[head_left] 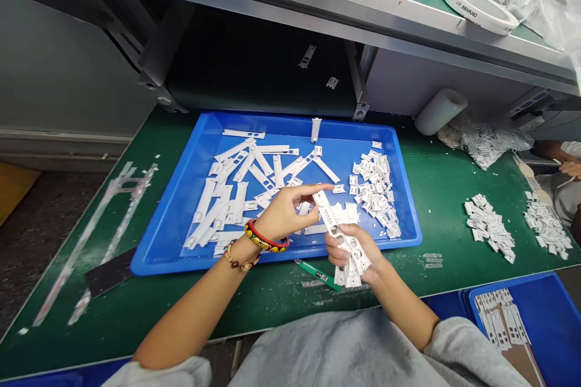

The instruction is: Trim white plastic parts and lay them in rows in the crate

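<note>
White strips (344, 243) are fanning out just below frame centre, over the blue tray's (190, 262) near rim. Right hand (364, 240) is holding them, fingers clamping round the bunch. Left hand (287, 210) is reaching to the top end; can't tell if its fingers are pinching. Green cutter (316, 274) is lying on the table (267, 299), lower centre.
</note>
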`<state>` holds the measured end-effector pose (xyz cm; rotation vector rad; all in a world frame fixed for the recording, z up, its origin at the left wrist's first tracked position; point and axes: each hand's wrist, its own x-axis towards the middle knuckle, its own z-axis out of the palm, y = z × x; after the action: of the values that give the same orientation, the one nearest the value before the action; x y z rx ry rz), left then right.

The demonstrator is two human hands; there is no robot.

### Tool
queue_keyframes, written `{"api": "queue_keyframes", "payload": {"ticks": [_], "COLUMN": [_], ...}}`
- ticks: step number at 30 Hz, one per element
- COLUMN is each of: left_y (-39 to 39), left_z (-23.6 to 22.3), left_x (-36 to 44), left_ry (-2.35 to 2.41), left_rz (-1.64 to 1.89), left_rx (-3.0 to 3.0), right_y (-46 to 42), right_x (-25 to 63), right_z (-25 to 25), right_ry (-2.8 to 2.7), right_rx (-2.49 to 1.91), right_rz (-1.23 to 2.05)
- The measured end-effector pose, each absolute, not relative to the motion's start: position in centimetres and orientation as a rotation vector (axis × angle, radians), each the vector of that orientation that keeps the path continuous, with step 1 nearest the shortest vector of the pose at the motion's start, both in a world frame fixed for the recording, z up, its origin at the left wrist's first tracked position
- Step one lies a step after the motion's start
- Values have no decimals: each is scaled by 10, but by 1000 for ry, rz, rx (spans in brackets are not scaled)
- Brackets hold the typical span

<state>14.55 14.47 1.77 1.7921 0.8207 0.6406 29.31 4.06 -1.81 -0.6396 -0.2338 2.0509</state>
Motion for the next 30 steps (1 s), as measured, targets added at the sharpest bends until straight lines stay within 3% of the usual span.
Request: {"api": "queue_keyframes", "payload": {"ticks": [7, 14, 21, 30], "left_y": [146, 188, 266, 293], "left_z": [8, -17, -58, -88], "left_x": [149, 161, 187, 198], "left_ry": [798, 689, 1185, 1216], "left_rz": [508, 328, 336, 290], "left_rx": [2094, 2029, 2255, 2416], "right_y": [32, 21, 18, 17], "right_x": [289, 301, 311, 324], "right_z": [-34, -42, -37, -41], "right_ry": [-235, -178, -142, -95], "right_rx": [-861, -916, -904, -792], "right_rz": [2009, 1926, 1738, 1606]}}
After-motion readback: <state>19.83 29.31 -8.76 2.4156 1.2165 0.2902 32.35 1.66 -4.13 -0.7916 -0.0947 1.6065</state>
